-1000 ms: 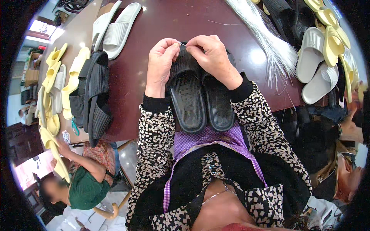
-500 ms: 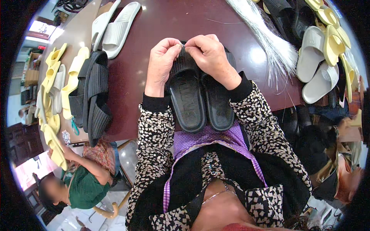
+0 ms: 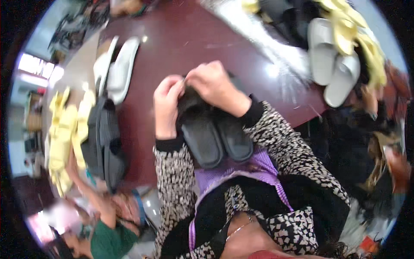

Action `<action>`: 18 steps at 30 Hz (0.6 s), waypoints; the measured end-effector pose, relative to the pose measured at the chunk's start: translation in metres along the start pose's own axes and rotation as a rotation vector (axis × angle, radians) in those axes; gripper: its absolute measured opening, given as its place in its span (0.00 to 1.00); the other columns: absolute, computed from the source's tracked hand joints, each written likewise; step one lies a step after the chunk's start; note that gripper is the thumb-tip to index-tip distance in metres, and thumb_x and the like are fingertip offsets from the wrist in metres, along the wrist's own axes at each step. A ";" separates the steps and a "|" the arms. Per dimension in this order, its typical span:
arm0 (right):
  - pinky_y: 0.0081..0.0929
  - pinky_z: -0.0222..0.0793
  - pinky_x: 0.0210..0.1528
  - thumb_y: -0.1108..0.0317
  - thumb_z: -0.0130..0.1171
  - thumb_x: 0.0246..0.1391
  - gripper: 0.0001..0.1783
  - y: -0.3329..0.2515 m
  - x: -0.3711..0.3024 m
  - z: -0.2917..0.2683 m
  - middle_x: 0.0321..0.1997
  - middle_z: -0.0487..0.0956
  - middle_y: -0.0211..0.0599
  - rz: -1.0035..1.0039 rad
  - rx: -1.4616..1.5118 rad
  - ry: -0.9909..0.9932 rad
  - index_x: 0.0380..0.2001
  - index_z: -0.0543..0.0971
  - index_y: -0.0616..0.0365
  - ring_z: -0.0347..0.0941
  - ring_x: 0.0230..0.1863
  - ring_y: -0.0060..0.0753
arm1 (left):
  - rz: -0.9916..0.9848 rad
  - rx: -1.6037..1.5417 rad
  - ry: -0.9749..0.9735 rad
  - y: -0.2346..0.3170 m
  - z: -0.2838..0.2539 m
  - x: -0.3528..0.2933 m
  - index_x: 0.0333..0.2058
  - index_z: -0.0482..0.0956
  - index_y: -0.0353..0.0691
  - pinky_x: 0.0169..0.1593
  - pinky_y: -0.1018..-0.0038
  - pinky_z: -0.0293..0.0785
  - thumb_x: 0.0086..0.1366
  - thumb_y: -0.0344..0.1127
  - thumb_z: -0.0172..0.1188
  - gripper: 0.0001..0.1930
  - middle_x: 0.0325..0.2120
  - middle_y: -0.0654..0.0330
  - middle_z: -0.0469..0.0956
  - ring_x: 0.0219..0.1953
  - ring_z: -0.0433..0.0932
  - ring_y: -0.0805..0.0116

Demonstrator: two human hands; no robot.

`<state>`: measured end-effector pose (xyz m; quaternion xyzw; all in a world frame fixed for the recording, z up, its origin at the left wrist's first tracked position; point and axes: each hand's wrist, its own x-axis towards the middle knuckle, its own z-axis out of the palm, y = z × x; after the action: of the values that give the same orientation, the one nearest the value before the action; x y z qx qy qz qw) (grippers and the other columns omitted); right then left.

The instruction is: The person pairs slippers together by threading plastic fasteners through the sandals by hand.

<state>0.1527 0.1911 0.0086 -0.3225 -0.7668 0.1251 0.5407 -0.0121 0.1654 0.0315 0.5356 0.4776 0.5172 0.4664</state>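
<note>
View's swinging & blurring, but I'm still pressing my bare L hand (image 3: pixel 167 101) & bare R hand (image 3: pixel 215 88) fingertips tog. (pinching what, can't tell), 12 o'clock on black, plastic-looking slip-on sandals (image 3: pixel 200 140), work continuing.

Glossy maroon table (image 3: pixel 172 54), bright window (image 3: pixel 35 70) beyond.
</note>
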 end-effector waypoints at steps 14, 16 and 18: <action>0.38 0.69 0.31 0.64 0.60 0.51 0.10 -0.107 -0.079 -0.122 0.28 0.76 0.43 0.132 0.018 -0.159 0.29 0.75 0.61 0.74 0.30 0.49 | -0.020 -0.235 0.380 0.034 -0.001 -0.034 0.36 0.74 0.37 0.25 0.86 0.63 0.64 0.29 0.52 0.05 0.28 0.62 0.77 0.21 0.70 0.80; 0.40 0.70 0.32 0.60 0.58 0.51 0.14 -0.117 -0.083 -0.117 0.26 0.76 0.46 0.231 -0.022 -0.265 0.27 0.75 0.62 0.75 0.30 0.51 | 0.008 -0.190 0.404 0.033 -0.005 -0.038 0.36 0.74 0.37 0.25 0.86 0.64 0.63 0.29 0.52 0.05 0.28 0.63 0.76 0.21 0.70 0.81; 0.42 0.70 0.32 0.58 0.58 0.52 0.16 -0.124 -0.083 -0.113 0.26 0.76 0.48 0.281 -0.041 -0.320 0.26 0.75 0.63 0.75 0.30 0.51 | 0.020 -0.168 0.419 0.032 -0.005 -0.045 0.36 0.74 0.37 0.25 0.86 0.64 0.63 0.30 0.52 0.05 0.27 0.63 0.76 0.22 0.70 0.81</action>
<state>0.2283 0.0266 0.0573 -0.4132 -0.7929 0.2332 0.3824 -0.0166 0.1170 0.0587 0.3808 0.5139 0.6596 0.3947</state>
